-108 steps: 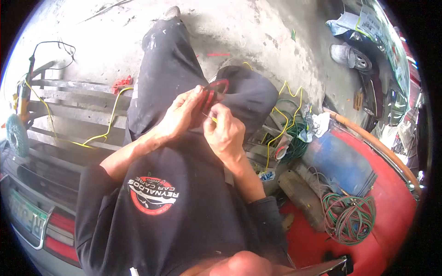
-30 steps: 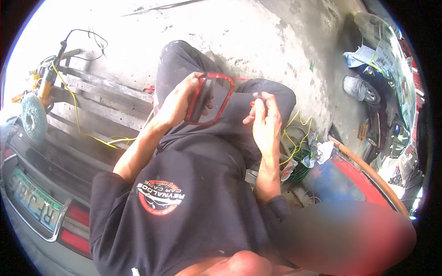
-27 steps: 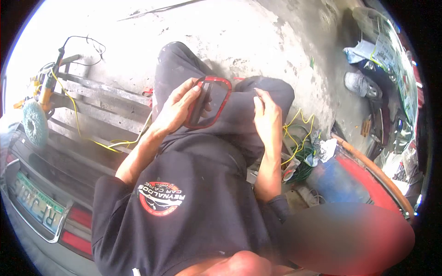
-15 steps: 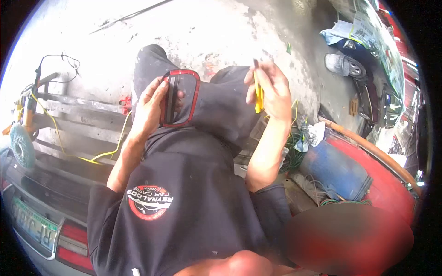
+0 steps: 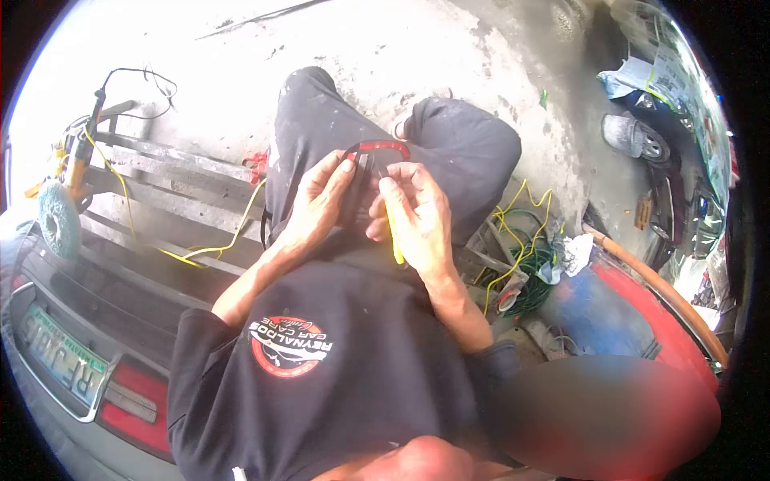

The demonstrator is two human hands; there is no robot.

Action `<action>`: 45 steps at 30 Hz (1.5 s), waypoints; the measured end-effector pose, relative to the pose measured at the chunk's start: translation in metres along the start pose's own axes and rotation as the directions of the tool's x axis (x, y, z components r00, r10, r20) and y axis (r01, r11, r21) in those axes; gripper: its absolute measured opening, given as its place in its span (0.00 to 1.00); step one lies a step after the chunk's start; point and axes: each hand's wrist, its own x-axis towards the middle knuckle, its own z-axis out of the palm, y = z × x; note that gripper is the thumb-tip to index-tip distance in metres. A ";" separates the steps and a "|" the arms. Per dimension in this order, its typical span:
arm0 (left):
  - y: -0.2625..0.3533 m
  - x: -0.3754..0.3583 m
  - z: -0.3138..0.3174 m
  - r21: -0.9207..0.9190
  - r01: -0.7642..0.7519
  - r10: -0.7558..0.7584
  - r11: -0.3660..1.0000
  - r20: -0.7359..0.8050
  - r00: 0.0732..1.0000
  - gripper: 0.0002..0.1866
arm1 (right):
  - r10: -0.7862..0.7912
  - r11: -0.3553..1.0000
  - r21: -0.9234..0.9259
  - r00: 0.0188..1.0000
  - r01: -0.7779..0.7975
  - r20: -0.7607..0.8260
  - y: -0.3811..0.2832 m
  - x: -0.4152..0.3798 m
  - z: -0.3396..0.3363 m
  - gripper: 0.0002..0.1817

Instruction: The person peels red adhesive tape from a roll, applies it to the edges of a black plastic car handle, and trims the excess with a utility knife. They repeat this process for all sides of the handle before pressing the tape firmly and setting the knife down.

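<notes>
A dark part with a red edge (image 5: pixel 378 147) is held over my lap, its left side pinched between the thumb and fingers of my left hand (image 5: pixel 322 196). Wrapped round a yellow cutter (image 5: pixel 394 232), my right hand (image 5: pixel 417 212) is close against the right side of the part. The cutter's thin tip points up toward the red edge. The fingers of my right hand hide much of the part's lower right side.
At the left are a polisher (image 5: pixel 78 164) with a fluffy pad (image 5: pixel 58 218), a metal rack (image 5: pixel 152 196) and a car's rear (image 5: pixel 132 401). To the right lie a yellow cord (image 5: pixel 513 268), a blue container (image 5: pixel 597 309) and a red panel (image 5: pixel 642 309).
My right hand has come left and down with the cutter, from well apart to right beside the part. The view has shifted, and the right knee now shows bent outward.
</notes>
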 end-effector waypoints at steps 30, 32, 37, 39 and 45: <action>-0.003 0.003 0.028 0.130 -0.083 0.091 0.988 -0.056 0.994 0.08 | -0.185 0.962 -0.202 0.983 0.182 0.003 0.003 -0.006 -0.013 0.10; -0.004 0.004 0.027 0.124 -0.065 0.070 0.990 -0.037 0.997 0.08 | -0.227 0.946 -0.238 0.974 0.221 0.001 0.007 -0.004 -0.013 0.10; -0.006 0.005 0.028 0.118 -0.082 0.089 0.990 -0.058 0.994 0.08 | -0.234 0.941 -0.263 0.971 0.215 -0.043 0.004 -0.007 -0.014 0.10; -0.005 0.003 0.030 0.125 -0.090 0.099 0.988 -0.074 0.992 0.07 | -0.278 0.925 -0.282 0.960 0.255 -0.044 0.008 -0.006 -0.014 0.10; -0.011 0.004 0.022 0.111 -0.103 0.107 0.988 -0.029 0.994 0.07 | -0.320 0.901 -0.319 0.947 0.294 -0.031 0.008 -0.006 -0.015 0.09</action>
